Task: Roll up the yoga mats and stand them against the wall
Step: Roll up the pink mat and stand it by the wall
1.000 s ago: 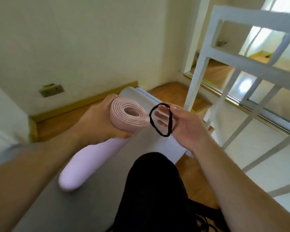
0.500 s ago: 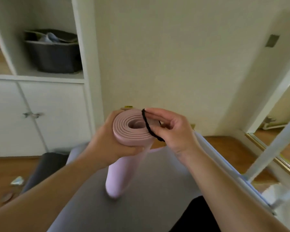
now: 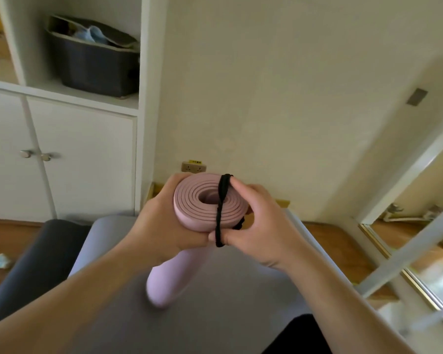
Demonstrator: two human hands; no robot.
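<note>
Left hand [image 3: 161, 226] grips the rolled pink foam yoga mat [image 3: 210, 203]. Right hand [image 3: 261, 226] pinches a black elastic band [image 3: 221, 208], stretched across the roll's end.

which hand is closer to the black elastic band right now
Right. The right hand stretches the black elastic band over the end of the pink rolled mat; the left hand grips the roll's far side, only its thumb near the band.

pink yoga mat [image 3: 210, 203]: rolled tight, spiral end facing the camera, held near upright, lower end blurred over the flat mat | black elastic band [image 3: 221, 213]: stretched across the roll's top end | grey yoga mat [image 3: 215, 315]: unrolled flat on the floor, far end near the wall
</note>
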